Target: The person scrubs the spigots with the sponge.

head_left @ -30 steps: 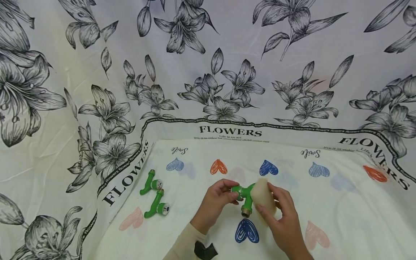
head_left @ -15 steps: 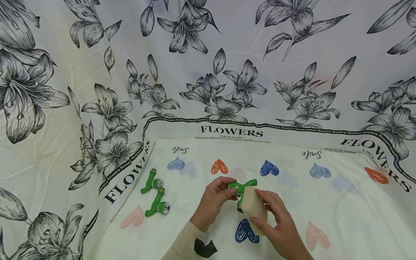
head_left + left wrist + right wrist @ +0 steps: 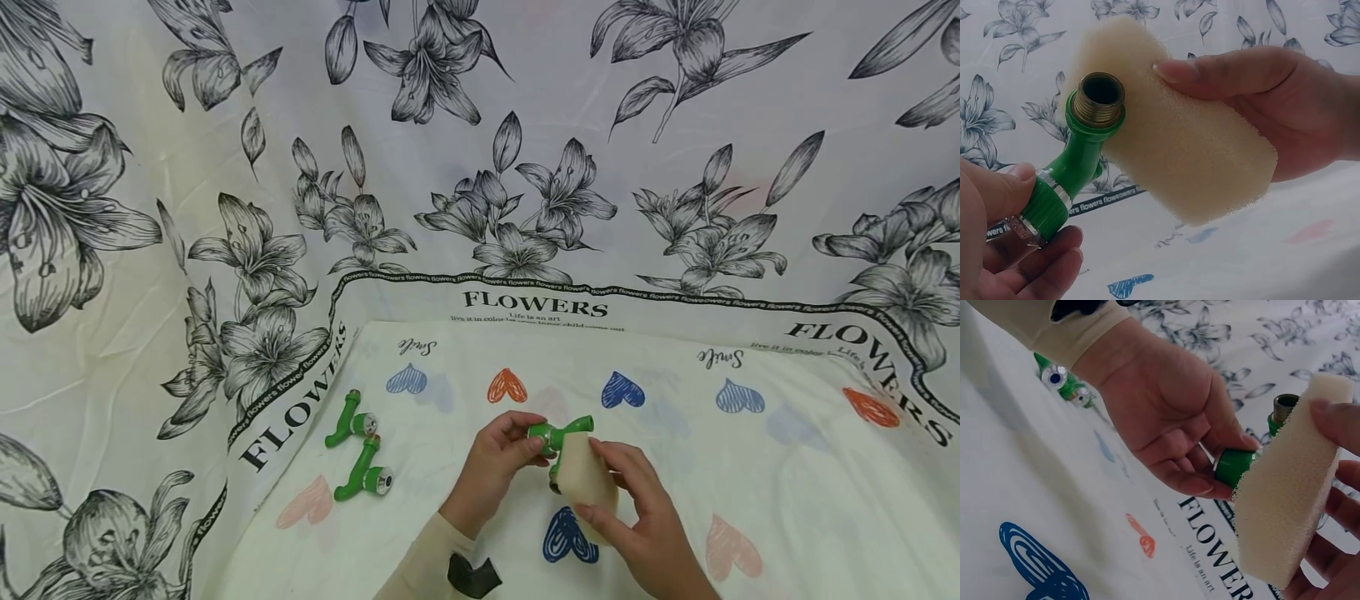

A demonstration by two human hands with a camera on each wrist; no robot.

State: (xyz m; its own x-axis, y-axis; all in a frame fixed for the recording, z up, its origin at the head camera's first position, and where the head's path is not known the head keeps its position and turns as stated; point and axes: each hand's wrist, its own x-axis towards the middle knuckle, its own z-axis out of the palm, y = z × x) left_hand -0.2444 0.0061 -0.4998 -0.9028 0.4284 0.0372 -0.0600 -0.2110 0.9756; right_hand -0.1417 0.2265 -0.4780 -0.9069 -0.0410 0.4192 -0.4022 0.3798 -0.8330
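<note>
My left hand [image 3: 501, 460] pinches the round knob end of a green faucet [image 3: 558, 435] between thumb and fingers. In the left wrist view the threaded brass inlet [image 3: 1099, 100] of that faucet faces the camera. A cream-coloured sponge [image 3: 583, 475] is gripped by my right hand [image 3: 643, 500], thumb on one face and fingers on the other. The sponge [image 3: 1291, 487] lies against the faucet's side, covering part of its body in the head and right wrist views. Both things are held above the cloth.
Two more green faucets, a farther one [image 3: 347, 421] and a nearer one [image 3: 363, 473], lie on the left of the heart-printed cloth [image 3: 660, 450]. Behind it hangs a flower-printed curtain [image 3: 525, 125].
The sponge has moved left and down along the faucet, from its far right side to over its threaded inlet end. The faucet has turned slightly; in the last half second little has moved.
</note>
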